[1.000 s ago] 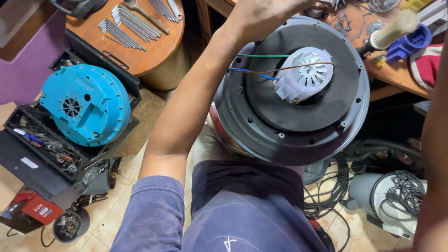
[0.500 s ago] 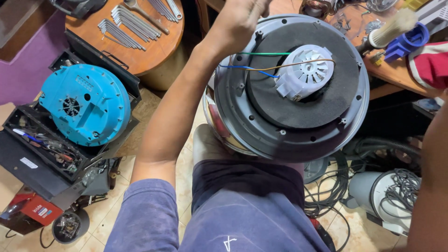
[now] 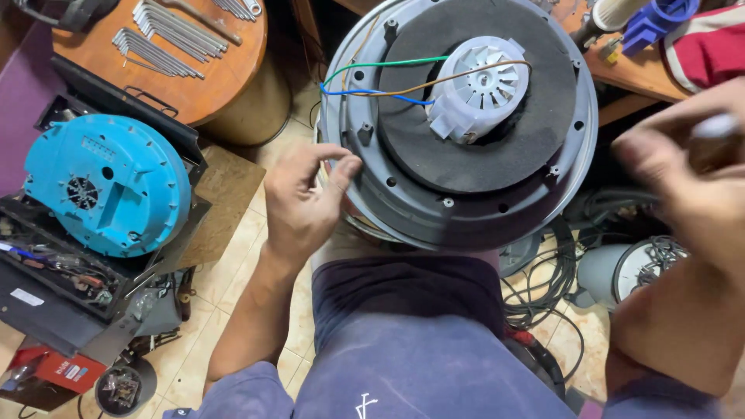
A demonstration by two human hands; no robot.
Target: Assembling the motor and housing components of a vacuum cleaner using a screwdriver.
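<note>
left hand (image 3: 303,203) touches the round motor housing's (image 3: 403,194) left rim.

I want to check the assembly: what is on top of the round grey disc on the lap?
On the round grey disc lies a black foam pad around a white motor fan, with coloured wires attached. Whatever is under the disc is covered.

One view only, from the person's head, facing almost straight down over the lap. It sits close: the round motor housing (image 3: 458,124) fills the upper middle, the left hand (image 3: 306,202) at its left rim, the right hand (image 3: 683,163) blurred and very near the lens at the right edge. The floor (image 3: 233,256) lies well below, a round table (image 3: 194,70) at the top left.
</note>
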